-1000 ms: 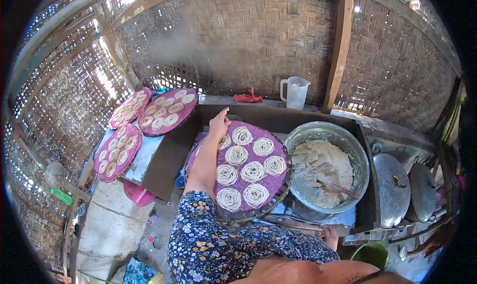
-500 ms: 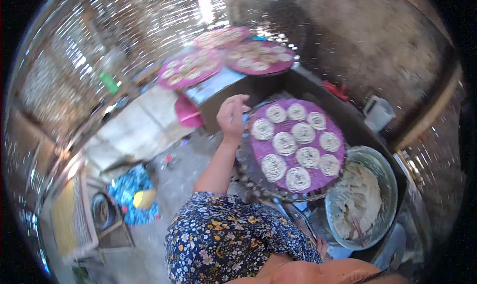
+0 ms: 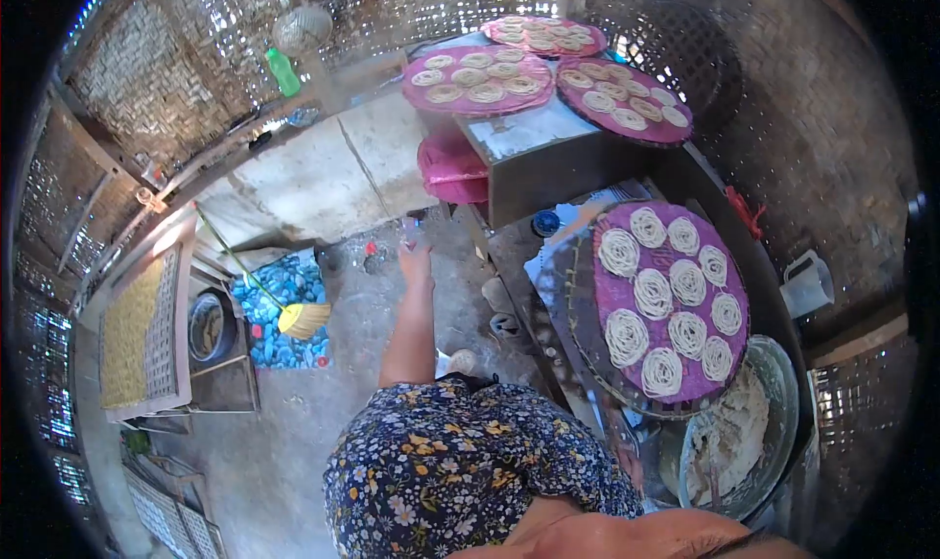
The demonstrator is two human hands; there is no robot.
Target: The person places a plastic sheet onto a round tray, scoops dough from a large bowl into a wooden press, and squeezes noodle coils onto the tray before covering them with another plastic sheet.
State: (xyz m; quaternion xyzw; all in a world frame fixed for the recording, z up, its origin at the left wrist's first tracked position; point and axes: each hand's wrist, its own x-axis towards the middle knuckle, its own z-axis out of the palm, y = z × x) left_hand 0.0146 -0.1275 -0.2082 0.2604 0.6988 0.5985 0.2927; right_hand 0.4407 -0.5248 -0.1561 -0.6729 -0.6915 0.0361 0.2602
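My left hand is out over the grey floor, away from the round tray. Its fingers are blurred, and a small pale bit shows at the fingertips that I cannot make out. The round woven tray has a purple mesh sheet on it, with several coiled noodle-like dough rounds. Near the tray's lower edge, part of my right hand shows; its fingers are hidden. A basin of pale dough stands beside the tray, partly under it, with a stick-like handle in the dough.
More trays of coils lie on a box-like stand, including a left tray and a right tray. A plastic jug stands at the right. Leftward are a broom, a blue mat and a dark tub.
My left hand has drawn away from the tray's edge and moved left over the floor. The view has shifted, so the trays and stand sit further right.
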